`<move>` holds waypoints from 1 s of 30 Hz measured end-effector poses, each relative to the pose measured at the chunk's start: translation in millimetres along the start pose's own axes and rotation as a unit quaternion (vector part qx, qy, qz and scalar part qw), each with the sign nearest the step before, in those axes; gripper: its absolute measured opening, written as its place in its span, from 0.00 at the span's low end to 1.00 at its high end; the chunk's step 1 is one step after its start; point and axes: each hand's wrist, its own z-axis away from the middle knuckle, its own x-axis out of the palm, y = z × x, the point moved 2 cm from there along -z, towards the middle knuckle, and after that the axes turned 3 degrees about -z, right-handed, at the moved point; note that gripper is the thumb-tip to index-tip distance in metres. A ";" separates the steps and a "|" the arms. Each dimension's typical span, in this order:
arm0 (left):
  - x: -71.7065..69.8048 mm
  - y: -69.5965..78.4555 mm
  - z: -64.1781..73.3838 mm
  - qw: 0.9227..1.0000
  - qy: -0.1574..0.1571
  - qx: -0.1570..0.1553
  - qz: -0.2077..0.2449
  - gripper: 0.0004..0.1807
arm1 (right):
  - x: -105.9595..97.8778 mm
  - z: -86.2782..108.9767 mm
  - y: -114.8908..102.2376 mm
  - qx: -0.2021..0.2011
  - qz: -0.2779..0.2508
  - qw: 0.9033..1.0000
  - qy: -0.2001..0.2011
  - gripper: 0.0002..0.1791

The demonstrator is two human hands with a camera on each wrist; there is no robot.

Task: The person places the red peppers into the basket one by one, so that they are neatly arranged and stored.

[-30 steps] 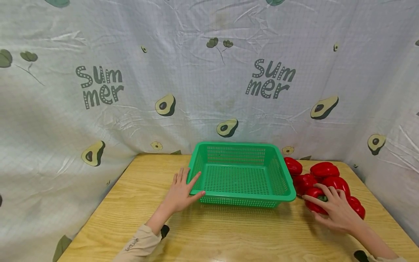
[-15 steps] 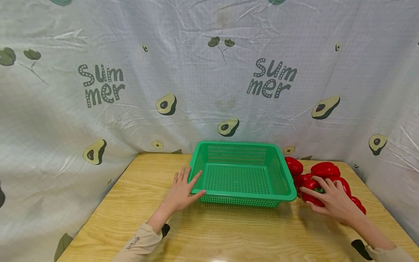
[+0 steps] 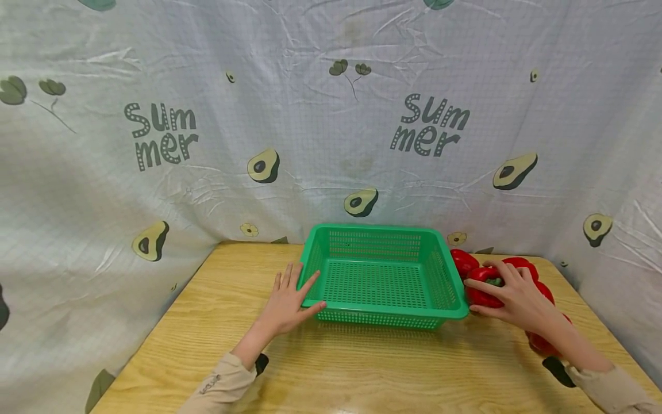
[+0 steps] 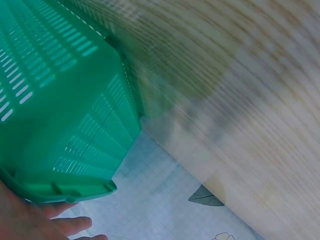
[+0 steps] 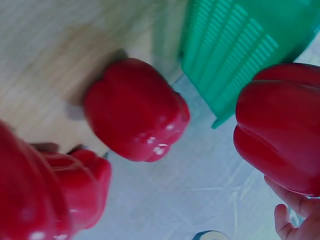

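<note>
A green plastic basket (image 3: 388,309) with slotted walls stands on the wooden table, its inside bare. At its left rim my left hand (image 3: 281,307) rests with fingers spread and straight; the left wrist view shows its fingers (image 4: 70,225) beneath the basket's rim. Beside the basket's right wall, my right hand (image 3: 519,296) grips a red bell pepper (image 3: 482,298) with a green stem. That same bell pepper (image 5: 280,130) appears at the right of the right wrist view, raised off the table, fingertips (image 5: 295,205) against its side.
More red bell peppers lie right of the basket: one at the back (image 3: 462,261), others behind and under the right arm, partly hidden. The right wrist view shows a loose pepper (image 5: 135,110) near the basket. A printed cloth (image 3: 310,115) hangs behind the table (image 3: 362,368).
My right hand has carried the bell pepper up and left from the group towards the basket's right wall. My left hand has stayed at the left rim.
</note>
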 end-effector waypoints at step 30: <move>2.1 1.3 -5.2 1.000 -0.016 0.007 0.002 0.40 | 24.0 -77.8 14.4 0.039 -0.013 0.996 -0.080 0.45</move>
